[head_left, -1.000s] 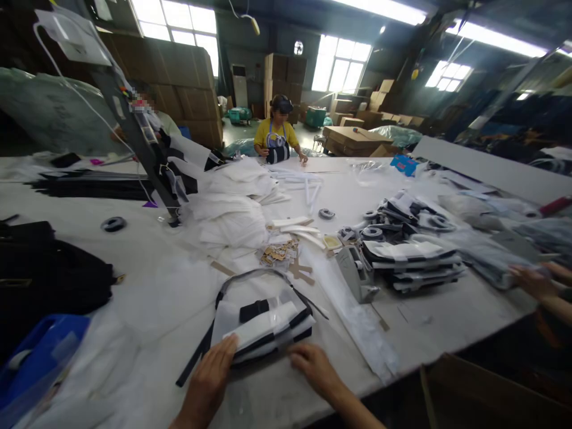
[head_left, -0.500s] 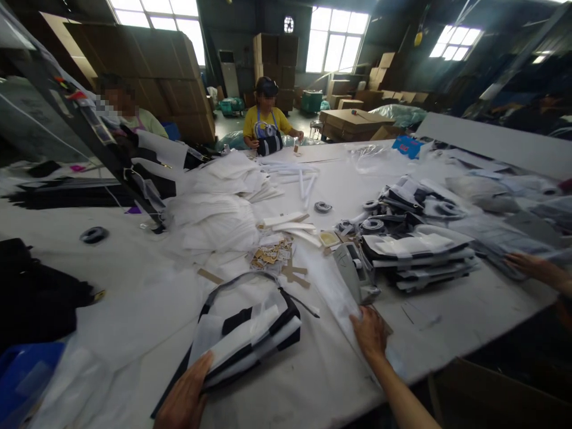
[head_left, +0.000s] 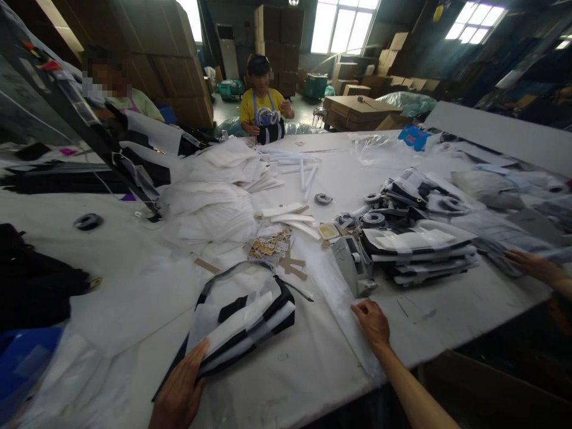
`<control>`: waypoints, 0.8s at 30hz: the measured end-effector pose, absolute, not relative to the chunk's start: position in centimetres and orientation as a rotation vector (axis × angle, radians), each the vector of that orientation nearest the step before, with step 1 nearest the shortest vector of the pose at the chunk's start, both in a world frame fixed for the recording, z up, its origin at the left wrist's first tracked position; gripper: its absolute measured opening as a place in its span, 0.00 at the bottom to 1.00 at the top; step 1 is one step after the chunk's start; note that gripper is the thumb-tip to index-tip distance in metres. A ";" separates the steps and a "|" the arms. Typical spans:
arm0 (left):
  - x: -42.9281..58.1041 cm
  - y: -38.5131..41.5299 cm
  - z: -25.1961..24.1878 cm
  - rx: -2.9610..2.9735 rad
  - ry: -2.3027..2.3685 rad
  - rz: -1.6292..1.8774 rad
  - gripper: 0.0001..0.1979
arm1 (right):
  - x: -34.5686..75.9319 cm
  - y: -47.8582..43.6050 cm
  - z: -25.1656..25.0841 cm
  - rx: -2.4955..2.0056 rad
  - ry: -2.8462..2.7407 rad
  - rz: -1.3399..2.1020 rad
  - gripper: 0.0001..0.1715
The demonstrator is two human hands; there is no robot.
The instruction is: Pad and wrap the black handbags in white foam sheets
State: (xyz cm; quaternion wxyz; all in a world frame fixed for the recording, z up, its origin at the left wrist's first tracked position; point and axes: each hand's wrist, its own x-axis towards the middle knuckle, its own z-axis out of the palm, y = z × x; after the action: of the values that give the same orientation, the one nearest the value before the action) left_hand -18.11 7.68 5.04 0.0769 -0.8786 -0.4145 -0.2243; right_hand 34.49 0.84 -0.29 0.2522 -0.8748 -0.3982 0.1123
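Note:
A dark handbag, wrapped with white padding and with its handle looped at the back, lies on the table in front of me. My left hand grips the near left end of this bag, its fingers along the padding. To the right, my right hand has thumb and forefinger pinched at the edge of a long stack of clear plastic bags. Just beyond that hand stands a grey tape dispenser. Brown card strips and a heap of small tags lie behind the handbag.
Wrapped bags are stacked at right, near another person's hand. White foam sheets form a pile left of centre. A slanted metal post rises at left. Across the table sits a co-worker in yellow.
My right hand has risen slightly off the table and its fingers have drawn together; the brown piece beside it no longer shows. My left hand stays on the handbag. The view has tilted down slightly.

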 end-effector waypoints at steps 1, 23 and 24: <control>-18.0 7.7 5.2 -2.637 -1.248 -0.668 0.28 | 34.6 0.6 -0.2 -2.355 -1.079 0.330 0.17; -17.8 7.6 5.4 -2.685 -1.296 -0.739 0.28 | 35.2 1.7 3.4 -2.265 -0.807 0.691 0.23; -17.7 7.6 5.5 -2.687 -1.305 -0.740 0.28 | 35.3 1.7 3.6 -2.296 -0.825 0.663 0.20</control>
State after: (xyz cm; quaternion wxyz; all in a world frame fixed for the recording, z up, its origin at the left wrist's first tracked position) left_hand -17.73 7.60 5.46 0.0318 -0.8727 -0.4239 -0.2404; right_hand 35.26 1.68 3.61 0.3019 -0.8657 -0.3113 0.2500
